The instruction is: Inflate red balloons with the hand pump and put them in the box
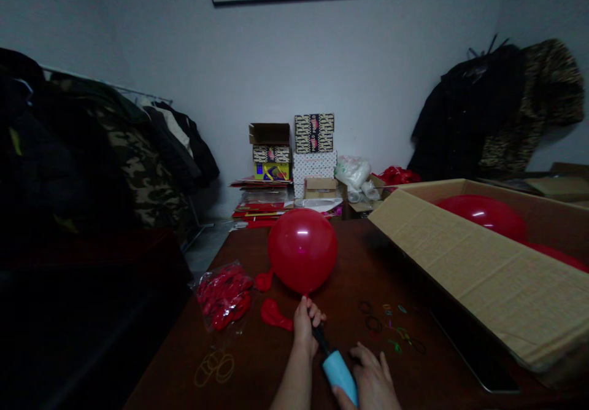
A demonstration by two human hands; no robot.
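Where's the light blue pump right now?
In the head view, the light blue pump is low, just right of centre, between the left hand and the right hand, below the inflated balloon.

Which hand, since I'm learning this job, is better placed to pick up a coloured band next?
The right hand, probably: it is nearer the coloured bands, while the left hand grips at the neck of the red balloon.

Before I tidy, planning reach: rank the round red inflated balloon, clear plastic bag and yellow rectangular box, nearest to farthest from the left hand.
1. Red balloon, just beyond the left hand.
2. Plastic bag, to the hand's left.
3. Yellow box, stacked at the back.
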